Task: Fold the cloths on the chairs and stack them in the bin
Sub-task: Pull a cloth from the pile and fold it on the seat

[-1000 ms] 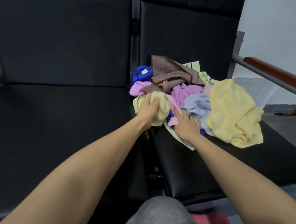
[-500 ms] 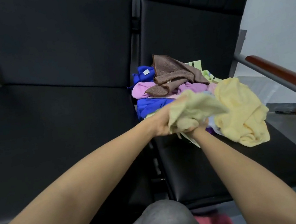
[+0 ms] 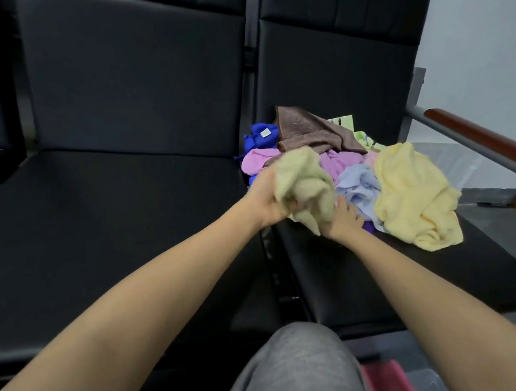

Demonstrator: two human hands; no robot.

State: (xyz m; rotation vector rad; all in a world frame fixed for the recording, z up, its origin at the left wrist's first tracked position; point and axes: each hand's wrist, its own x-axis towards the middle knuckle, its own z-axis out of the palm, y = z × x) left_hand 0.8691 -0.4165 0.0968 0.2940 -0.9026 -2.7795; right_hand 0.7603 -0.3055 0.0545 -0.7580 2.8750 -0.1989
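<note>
A heap of cloths lies on the right black chair seat [image 3: 380, 284]: a brown one [image 3: 311, 135] on top, blue [image 3: 259, 136], pink [image 3: 258, 160], lilac [image 3: 357, 185] and a big yellow one [image 3: 414, 195]. My left hand [image 3: 267, 202] grips a crumpled pale green cloth [image 3: 304, 188] lifted just above the heap's near left edge. My right hand [image 3: 342, 221] is below it, its fingers up under the hanging end of that cloth; how they hold it is hidden. The bin is out of sight.
A second black chair seat [image 3: 97, 226] lies to the left, separated by a narrow gap. A metal armrest with a reddish wooden top [image 3: 490, 144] runs along the right. My grey-clad knee [image 3: 297, 377] and something red [image 3: 388, 383] are at the bottom.
My left hand has pulled the pale green cloth off the heap and raised it. My right hand left the lilac cloth and came under the green one.
</note>
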